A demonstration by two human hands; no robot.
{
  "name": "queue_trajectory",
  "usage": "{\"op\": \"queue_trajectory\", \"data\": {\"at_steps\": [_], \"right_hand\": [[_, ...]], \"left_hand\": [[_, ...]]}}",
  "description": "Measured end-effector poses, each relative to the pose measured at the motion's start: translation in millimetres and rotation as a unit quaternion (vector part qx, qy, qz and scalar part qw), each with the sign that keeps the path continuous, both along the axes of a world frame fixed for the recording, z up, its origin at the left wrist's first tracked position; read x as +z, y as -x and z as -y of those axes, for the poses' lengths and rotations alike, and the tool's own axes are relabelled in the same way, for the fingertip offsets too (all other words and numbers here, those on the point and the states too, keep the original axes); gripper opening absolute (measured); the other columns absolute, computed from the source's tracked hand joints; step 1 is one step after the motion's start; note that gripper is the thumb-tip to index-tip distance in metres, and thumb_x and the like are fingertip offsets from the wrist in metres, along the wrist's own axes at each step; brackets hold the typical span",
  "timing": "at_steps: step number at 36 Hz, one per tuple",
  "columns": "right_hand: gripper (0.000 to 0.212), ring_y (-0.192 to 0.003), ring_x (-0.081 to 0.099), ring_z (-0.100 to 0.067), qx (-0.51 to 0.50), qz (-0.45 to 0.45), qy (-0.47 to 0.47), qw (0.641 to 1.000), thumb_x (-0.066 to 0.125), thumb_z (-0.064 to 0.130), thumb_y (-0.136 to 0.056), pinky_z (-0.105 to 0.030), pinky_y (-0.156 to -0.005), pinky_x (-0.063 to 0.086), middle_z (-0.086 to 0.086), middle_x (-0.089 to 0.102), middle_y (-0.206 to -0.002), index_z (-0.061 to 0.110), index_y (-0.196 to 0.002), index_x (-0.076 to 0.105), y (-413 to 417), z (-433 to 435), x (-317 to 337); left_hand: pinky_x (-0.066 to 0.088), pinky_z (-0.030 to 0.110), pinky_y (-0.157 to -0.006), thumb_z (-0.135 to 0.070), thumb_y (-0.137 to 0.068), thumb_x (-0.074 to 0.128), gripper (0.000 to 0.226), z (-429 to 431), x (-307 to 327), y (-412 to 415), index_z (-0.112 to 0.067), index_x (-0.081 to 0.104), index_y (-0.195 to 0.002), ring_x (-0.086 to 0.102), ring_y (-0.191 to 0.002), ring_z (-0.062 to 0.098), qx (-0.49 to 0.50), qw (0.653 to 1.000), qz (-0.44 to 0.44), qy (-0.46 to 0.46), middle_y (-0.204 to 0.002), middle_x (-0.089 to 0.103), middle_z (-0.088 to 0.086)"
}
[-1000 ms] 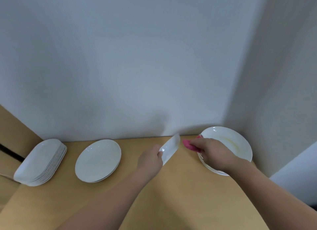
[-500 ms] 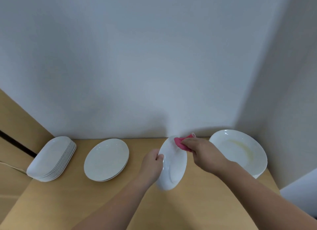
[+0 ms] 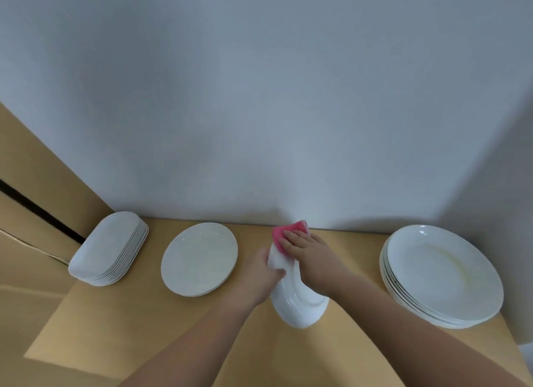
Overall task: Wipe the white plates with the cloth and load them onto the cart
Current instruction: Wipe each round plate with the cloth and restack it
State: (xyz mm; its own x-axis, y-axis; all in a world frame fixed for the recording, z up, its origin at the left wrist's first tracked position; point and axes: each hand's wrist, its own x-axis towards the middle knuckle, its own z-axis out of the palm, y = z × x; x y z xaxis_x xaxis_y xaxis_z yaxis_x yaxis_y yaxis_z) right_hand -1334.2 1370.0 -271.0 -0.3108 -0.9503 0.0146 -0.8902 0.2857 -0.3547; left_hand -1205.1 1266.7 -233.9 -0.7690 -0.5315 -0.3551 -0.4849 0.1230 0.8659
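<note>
Here, glossy round plate (image 3: 300, 303), soft pink cloth (image 3: 291, 231)

One cloth (image 3: 290, 232), one held plate (image 3: 300, 303), three stacks: oblong stack (image 3: 108, 249) and round stack (image 3: 199, 259) left of it, big stack (image 3: 444, 274) right.

Left grip (image 3: 261, 274) clasps the plate (image 3: 300, 304), right grip (image 3: 311, 257) presses the cloth (image 3: 288, 232) flat-fingered, both forearms reaching forward.
</note>
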Motion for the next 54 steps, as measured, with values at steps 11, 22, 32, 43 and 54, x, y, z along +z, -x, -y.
{"op": "queue_trajectory", "data": {"at_steps": [11, 22, 32, 43, 54], "right_hand": [[0.073, -0.146, 0.012, -0.010, -0.023, 0.122, -0.013, 0.992, 0.037, -0.005, -0.085, -0.005, -0.106, -0.008, 0.011, 0.023, -0.158, 0.028, -0.150, 0.030, 25.3, 28.3, -19.7], [0.059, -0.139, 0.030, -0.004, -0.149, 0.288, -0.034, 0.945, 0.036, 0.008, -0.097, -0.016, -0.110, 0.019, 0.020, 0.035, -0.150, 0.041, -0.146, 0.035, 48.2, 15.4, -47.8], [0.049, -0.142, 0.022, -0.004, -0.229, 0.433, 0.005, 0.872, 0.031, 0.022, -0.103, -0.025, -0.117, 0.015, 0.024, 0.028, -0.151, 0.045, -0.146, 0.031, 31.1, -18.7, -69.5], [0.051, -0.142, 0.019, 0.002, -0.267, 0.458, 0.069, 0.845, 0.032, 0.017, -0.104, -0.029, -0.120, 0.016, 0.026, 0.022, -0.153, 0.039, -0.150, 0.024, -13.0, -56.5, -85.1], [0.065, -0.128, 0.040, -0.014, -0.340, 0.431, 0.090, 0.831, 0.031, 0.001, -0.099, -0.031, -0.111, 0.031, 0.004, 0.031, -0.156, 0.037, -0.151, 0.016, -62.3, -74.6, -85.9]], "left_hand": [[0.041, 0.015, -0.062, -0.013, -0.087, 0.062, 0.031, 18.5, -22.6, -7.2, -0.019, 0.053, -0.116, 0.055, -0.087, 0.006, 0.017, 0.995, 0.079, 0.057, -0.100, 0.060, -0.008], [0.041, 0.016, -0.063, -0.016, -0.089, 0.063, 0.033, 21.5, -36.8, -17.9, -0.017, 0.050, -0.119, 0.054, -0.096, 0.014, 0.049, 0.994, 0.097, 0.030, -0.108, 0.056, -0.004], [0.053, 0.039, -0.090, -0.015, -0.087, 0.064, 0.037, 19.7, -43.1, -23.1, -0.010, 0.053, -0.122, 0.059, -0.104, 0.019, 0.082, 0.992, 0.098, -0.004, -0.115, 0.061, 0.003], [0.053, 0.047, -0.094, -0.017, -0.087, 0.064, 0.038, 11.7, -52.5, -32.4, -0.012, 0.055, -0.123, 0.061, -0.106, 0.022, 0.120, 0.988, 0.087, -0.051, -0.116, 0.063, 0.004], [0.055, 0.047, -0.089, -0.015, -0.087, 0.064, 0.020, -4.3, -60.3, -37.9, -0.019, 0.055, -0.105, 0.062, -0.099, 0.020, 0.160, 0.983, 0.046, -0.073, -0.107, 0.064, 0.001]]}}
